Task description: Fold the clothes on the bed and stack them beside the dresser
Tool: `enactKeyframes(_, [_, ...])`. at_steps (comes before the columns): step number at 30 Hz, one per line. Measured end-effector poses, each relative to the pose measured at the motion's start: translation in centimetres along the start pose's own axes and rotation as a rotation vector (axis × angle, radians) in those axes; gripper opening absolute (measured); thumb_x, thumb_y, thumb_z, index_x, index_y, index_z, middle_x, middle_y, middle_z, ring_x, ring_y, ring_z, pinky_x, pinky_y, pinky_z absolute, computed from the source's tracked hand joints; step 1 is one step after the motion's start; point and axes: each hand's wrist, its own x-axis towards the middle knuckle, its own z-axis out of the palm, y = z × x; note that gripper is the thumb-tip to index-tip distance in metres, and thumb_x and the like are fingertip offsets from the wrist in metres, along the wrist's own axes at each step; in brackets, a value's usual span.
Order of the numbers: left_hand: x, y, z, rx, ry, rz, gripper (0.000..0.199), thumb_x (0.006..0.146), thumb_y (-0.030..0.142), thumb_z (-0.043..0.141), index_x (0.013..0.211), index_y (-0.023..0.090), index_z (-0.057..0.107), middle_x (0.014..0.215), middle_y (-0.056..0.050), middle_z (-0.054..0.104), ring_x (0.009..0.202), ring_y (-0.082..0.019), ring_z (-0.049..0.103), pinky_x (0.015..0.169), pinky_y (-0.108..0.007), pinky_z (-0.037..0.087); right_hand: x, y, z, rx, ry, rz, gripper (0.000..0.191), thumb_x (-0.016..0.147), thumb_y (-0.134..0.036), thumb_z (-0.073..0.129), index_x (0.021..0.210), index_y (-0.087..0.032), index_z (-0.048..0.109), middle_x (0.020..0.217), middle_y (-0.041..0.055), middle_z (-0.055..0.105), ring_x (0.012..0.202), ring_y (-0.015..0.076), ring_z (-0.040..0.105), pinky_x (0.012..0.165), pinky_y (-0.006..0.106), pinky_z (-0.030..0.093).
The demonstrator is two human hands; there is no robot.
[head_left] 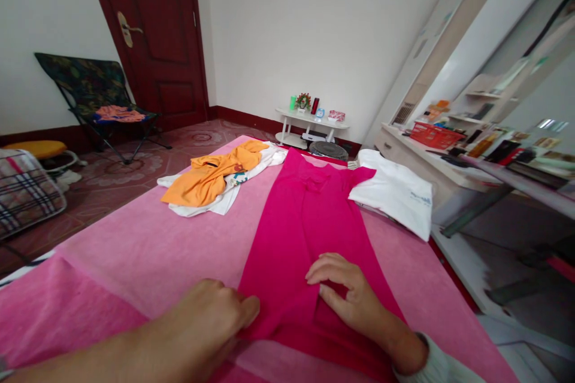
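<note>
A magenta short-sleeved top (287, 239) lies lengthwise on a pink bedspread (135, 251), its neckline at the far end and its hem close to me. At the hem's left corner, my left hand (211, 317) is closed on the edge of the cloth, the thumb along it. My right hand (348, 293) curves over the lower middle of the top. Its thumb and fingers pinch a raised fold there. Small creases run up from the hem between both hands.
Orange and white clothes (215, 176) lie loosely at the far left of the bed. A folded white shirt (390, 188) rests at the far right. Beyond stand a low white table (309, 116), a camouflage chair (85, 87) and a dresser holding a red basket (435, 134).
</note>
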Motion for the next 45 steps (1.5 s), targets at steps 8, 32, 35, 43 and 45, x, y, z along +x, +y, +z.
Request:
enactKeyframes(8, [4.2, 0.3, -5.3, -0.098, -0.144, 0.128, 0.008, 0.077, 0.026, 0.061, 0.076, 0.026, 0.069, 0.067, 0.003, 0.067, 0.057, -0.013, 0.055, 0.052, -0.023, 0.034, -1.0, -0.6, 0.7, -0.032, -0.165, 0.074, 0.017, 0.077, -0.014, 0.053, 0.090, -0.020, 0.062, 0.085, 0.0037, 0.061, 0.085, 0.0176, 0.056, 0.085, 0.035, 0.042])
enactKeyframes(32, [27.7, -6.5, -0.7, -0.070, 0.554, -0.235, 0.027, 0.089, 0.023, 0.042, 0.099, 0.017, 0.066, 0.098, -0.009, 0.067, 0.094, -0.019, 0.061, 0.083, -0.029, 0.046, -0.5, 2.6, 2.6, -0.167, -0.056, -0.110, 0.040, 0.093, -0.053, 0.040, 0.074, -0.024, 0.060, 0.069, 0.0003, 0.062, 0.064, 0.0125, 0.053, 0.057, 0.027, 0.036])
enactKeyframes(35, [27.7, -7.0, -0.5, -0.097, 0.526, -0.099, 0.024, 0.088, 0.021, 0.047, 0.091, 0.016, 0.070, 0.100, -0.009, 0.064, 0.099, -0.019, 0.057, 0.091, -0.029, 0.043, 0.0, 3.0, 2.4, -0.123, -0.075, -0.191, 0.035, 0.095, -0.046, 0.040, 0.077, -0.026, 0.062, 0.071, -0.0012, 0.065, 0.065, 0.0120, 0.054, 0.057, 0.027, 0.036])
enactKeyframes(43, [25.2, -7.8, 1.5, 0.046, 0.452, 0.058, 0.044, 0.092, 0.035, 0.042, 0.133, 0.021, 0.050, 0.144, -0.010, 0.042, 0.133, -0.025, 0.036, 0.112, -0.045, 0.024, -0.5, 2.8, 0.7, -0.067, -0.003, 0.176, 0.020, 0.090, -0.029, 0.049, 0.105, -0.022, 0.061, 0.089, 0.0051, 0.066, 0.079, 0.0147, 0.060, 0.071, 0.025, 0.048])
enactKeyframes(45, [24.8, -7.6, 1.9, 0.084, 0.441, 0.044, 0.048, 0.094, 0.040, 0.036, 0.137, 0.021, 0.046, 0.148, -0.011, 0.036, 0.137, -0.027, 0.029, 0.113, -0.050, 0.018, 0.8, 4.0, -1.3, -0.155, 0.103, 0.355, 0.023, 0.089, -0.026, 0.047, 0.107, -0.021, 0.061, 0.096, 0.0072, 0.064, 0.080, 0.0153, 0.061, 0.072, 0.026, 0.049])
